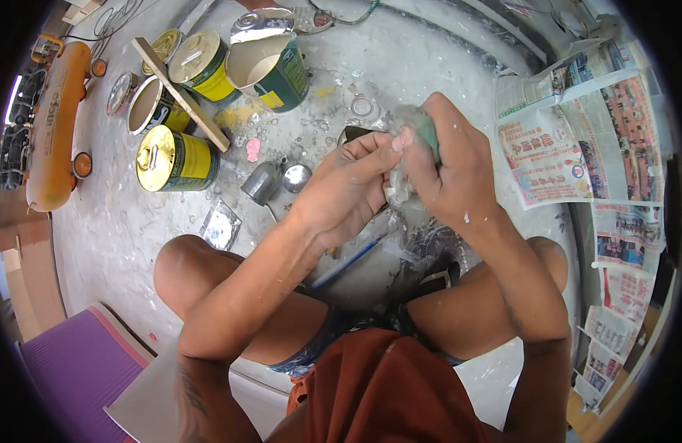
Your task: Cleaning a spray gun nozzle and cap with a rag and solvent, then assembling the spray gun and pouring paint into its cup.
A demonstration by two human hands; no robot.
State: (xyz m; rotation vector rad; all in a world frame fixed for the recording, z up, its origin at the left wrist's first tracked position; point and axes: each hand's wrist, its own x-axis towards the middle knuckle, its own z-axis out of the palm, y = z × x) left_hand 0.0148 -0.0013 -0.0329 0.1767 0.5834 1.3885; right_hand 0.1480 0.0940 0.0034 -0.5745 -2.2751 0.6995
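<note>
Both hands meet in front of me above the floor. My right hand (459, 162) is closed around a crumpled, clear and greenish plastic wrap (428, 136), which looks like a small bag; its contents cannot be made out. The fingertips of my left hand (344, 184) pinch at the near side of the same wrap, thumb close to the right thumb. Some of the wrap sticks out below the fingers. Partly hidden behind my hands is a dark, flat-edged object (351, 134). On the floor below lies a blue stick-like tool (355, 258).
Several paint cans stand at left, including a closed yellow-topped can (180, 162) and an open can (271, 74); a wooden stick (182, 96) lies across some. Nearby are a grey metal cup (262, 182) and a foil packet (220, 225). An orange compressor (58, 125) stands far left, newspaper sheets (551, 151) right.
</note>
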